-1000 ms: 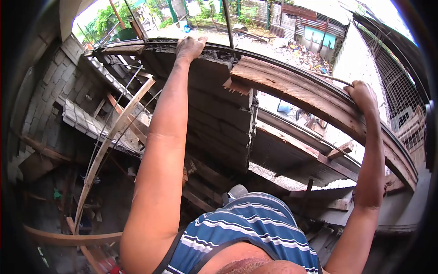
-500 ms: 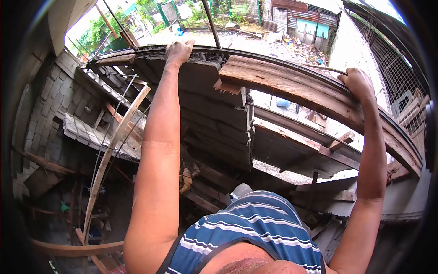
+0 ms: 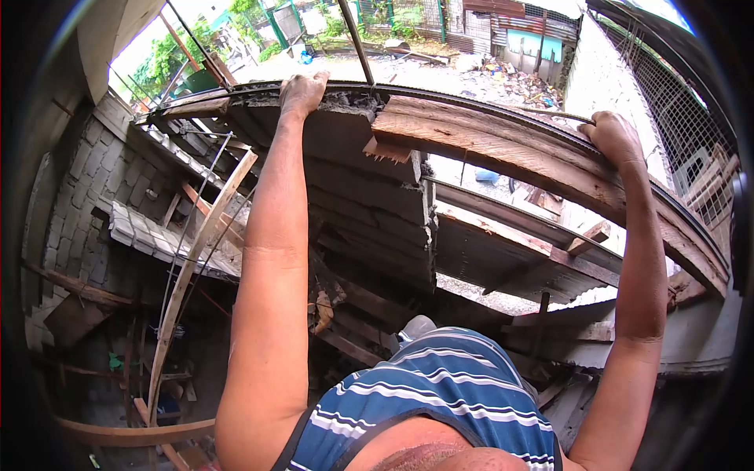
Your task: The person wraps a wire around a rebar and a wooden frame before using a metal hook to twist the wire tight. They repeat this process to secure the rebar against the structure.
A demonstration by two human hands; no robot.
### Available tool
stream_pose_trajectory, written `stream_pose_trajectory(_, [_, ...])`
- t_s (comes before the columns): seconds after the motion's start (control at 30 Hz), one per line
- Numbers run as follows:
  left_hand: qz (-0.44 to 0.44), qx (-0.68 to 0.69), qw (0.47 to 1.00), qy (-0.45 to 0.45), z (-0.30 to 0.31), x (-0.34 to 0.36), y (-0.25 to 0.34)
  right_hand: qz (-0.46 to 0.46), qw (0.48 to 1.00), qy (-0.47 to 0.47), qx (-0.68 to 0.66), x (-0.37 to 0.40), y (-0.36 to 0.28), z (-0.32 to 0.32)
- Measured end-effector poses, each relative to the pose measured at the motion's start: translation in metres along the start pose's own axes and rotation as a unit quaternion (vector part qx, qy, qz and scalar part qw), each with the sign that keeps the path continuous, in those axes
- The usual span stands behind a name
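Note:
My left hand [image 3: 304,93] is closed over dark steel bars [image 3: 440,92] that run along the top of a broken concrete wall [image 3: 353,169]. At the right, my right hand [image 3: 614,138] is closed around a thin rod [image 3: 550,115], just above the same bars. A rough wooden beam [image 3: 495,147] with a splintered left end lies directly below the bars and passes beneath my right hand. Both arms are stretched forward. The undersides of my fingers are hidden.
An upright steel bar [image 3: 357,43] rises between my hands. Below left, a long curved wooden strip [image 3: 192,271] leans beside thin rods over a dark lower space. Corrugated sheeting [image 3: 510,271] lies below the beam. Wire mesh [image 3: 675,102] stands at the right, rubble [image 3: 514,82] beyond.
The view has shifted very slightly. Both hands keep their places on the bars and the rod, and nothing has been let go.

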State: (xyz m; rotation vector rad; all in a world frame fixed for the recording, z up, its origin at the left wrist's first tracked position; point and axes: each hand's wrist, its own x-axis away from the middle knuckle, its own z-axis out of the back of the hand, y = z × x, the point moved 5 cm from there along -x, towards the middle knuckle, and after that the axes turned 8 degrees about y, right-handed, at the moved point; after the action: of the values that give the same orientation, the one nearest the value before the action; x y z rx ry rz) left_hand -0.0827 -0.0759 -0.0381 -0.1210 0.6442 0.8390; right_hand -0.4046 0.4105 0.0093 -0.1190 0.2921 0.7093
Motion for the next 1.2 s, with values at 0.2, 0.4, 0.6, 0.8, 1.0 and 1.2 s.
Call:
stream_pose_trajectory(0.2, [-0.054, -0.060, 0.997, 0.001, 0.010, 0.009, 0.014, 0.019, 1.000, -0.004, 0.004, -0.005, 0.004, -0.005])
stream_pose_trajectory(0.4, [-0.077, -0.131, 0.988, -0.033, 0.016, 0.013, 0.022, 0.038, 0.999, 0.032, -0.016, -0.018, 0.022, -0.024])
stream_pose_trajectory(0.6, [-0.064, -0.097, 0.993, 0.031, -0.005, 0.004, 0.006, 0.036, 0.998, 0.037, -0.023, -0.008, 0.007, -0.010])
stream_pose_trajectory(0.8, [0.087, 0.065, 0.994, -0.018, 0.051, 0.027, 0.028, 0.052, 0.998, 0.025, -0.001, -0.013, 0.007, -0.014])
stream_pose_trajectory(1.0, [0.067, 0.045, 0.996, -0.021, 0.051, 0.028, 0.029, 0.043, 0.999, 0.013, 0.012, -0.008, -0.001, -0.008])
stream_pose_trajectory(1.2, [0.057, 0.070, 0.996, -0.001, 0.053, 0.031, 0.029, 0.042, 0.999, 0.013, 0.026, -0.016, 0.008, -0.017])
